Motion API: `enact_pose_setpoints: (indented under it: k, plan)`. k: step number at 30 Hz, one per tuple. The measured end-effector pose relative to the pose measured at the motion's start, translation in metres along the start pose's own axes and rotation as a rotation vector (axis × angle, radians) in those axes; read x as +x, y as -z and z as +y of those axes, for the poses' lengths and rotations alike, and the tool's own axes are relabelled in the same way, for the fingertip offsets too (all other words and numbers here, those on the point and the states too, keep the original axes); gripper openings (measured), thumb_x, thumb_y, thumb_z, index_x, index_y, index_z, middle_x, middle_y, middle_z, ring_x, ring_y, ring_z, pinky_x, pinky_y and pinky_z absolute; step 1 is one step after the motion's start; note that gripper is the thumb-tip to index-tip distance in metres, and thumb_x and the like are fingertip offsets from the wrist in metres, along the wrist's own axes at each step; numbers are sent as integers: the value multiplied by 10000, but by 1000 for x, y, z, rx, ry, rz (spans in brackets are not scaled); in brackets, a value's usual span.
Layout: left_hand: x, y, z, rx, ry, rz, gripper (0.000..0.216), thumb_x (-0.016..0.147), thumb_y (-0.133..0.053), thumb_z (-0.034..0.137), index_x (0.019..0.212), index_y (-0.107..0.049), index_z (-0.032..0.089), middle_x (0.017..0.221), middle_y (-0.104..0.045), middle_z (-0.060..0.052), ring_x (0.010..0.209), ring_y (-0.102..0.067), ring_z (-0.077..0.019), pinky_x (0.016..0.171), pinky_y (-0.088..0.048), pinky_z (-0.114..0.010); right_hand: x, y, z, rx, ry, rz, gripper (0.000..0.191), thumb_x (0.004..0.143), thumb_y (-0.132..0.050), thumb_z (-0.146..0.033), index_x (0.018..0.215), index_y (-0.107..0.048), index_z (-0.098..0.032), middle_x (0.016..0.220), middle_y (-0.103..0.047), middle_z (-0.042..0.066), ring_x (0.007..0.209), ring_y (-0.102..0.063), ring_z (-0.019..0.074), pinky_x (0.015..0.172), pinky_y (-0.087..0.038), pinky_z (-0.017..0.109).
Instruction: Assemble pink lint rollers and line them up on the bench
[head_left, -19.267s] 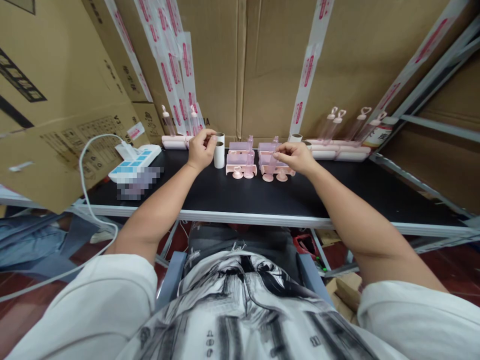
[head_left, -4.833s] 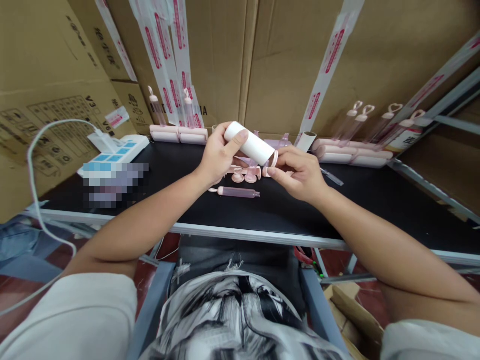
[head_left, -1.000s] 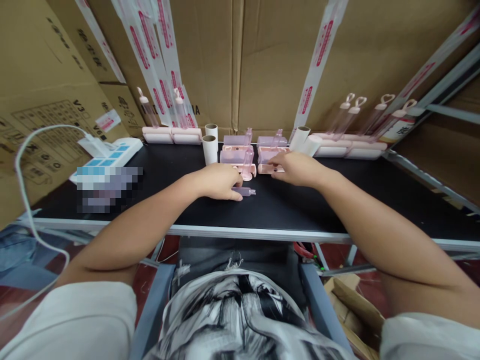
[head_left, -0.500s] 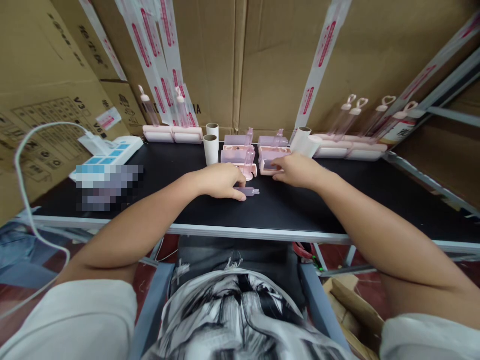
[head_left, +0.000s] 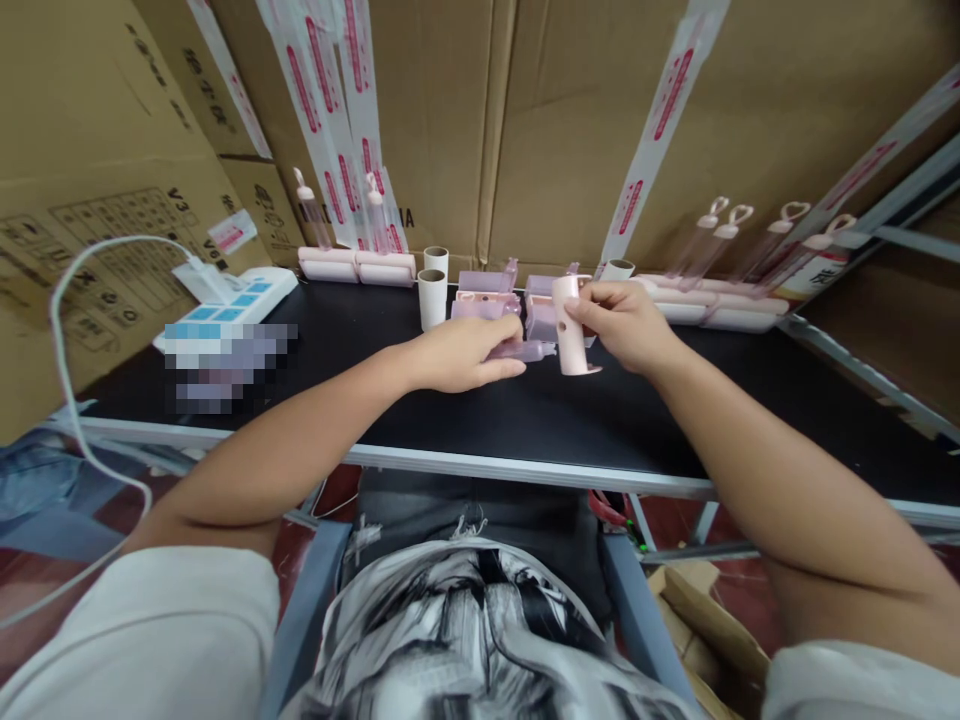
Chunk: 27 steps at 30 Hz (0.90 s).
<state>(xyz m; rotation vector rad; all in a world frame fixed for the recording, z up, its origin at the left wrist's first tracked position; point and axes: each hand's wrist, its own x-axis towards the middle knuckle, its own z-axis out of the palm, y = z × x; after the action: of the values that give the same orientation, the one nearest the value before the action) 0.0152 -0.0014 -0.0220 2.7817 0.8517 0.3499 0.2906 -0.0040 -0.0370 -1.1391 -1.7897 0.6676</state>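
My left hand (head_left: 472,352) is closed on a translucent purple tube (head_left: 534,351) with a narrow tip pointing right. My fingers cover its other end. In my right hand (head_left: 628,322) is a pale pink curved shell (head_left: 573,328), held upright between thumb and fingers, with a small round hole in its side. The tube's tip and the shell are close together; I cannot tell whether they touch. Behind my left hand are pink and translucent purple pieces (head_left: 482,284). More such pieces (head_left: 540,312) sit behind the shell, partly hidden by it.
White cardboard tubes (head_left: 433,302) stand behind my left hand, another (head_left: 619,268) behind my right. Pink holders with clear heart-topped tubes line the back left (head_left: 327,264) and right (head_left: 739,312). A power strip (head_left: 262,290) with a white cable lies left, beside a blurred-out patch.
My right hand has picked up the pink shell and tilted it upright. My left hand has lifted the purple tube off the table and moved it slightly right.
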Motion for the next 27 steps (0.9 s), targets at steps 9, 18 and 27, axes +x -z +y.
enact_pose_setpoints:
  k: [9,18,27]
  plan:
    - [2,-5,-3,-20,4,200,415,1066,-517,565,1210,-630,192,1100,-760,-94,1009,-706,-263,905,-508,-371,-12,-21,-5,207,58,117,688,779,-736,-935,814,-556,-273,896,-756,56,643,-667,219,550,-580,376]
    - [4,-7,-1,-21,-48,190,390,1084,-499,529,1126,-671,181,1044,-760,-97,960,-703,-254,872,-506,-367,-16,-23,-7,-8,256,163,688,884,-606,-935,743,-541,-264,894,-691,85,829,-675,268,785,-600,452]
    - [4,-6,1,1,-2,51,442,1130,-396,512,1131,-688,181,1148,-788,-129,1035,-737,-276,886,-531,-382,-21,-28,-8,-35,236,56,664,975,-502,-895,994,-679,-255,998,-765,98,854,-702,267,778,-585,423]
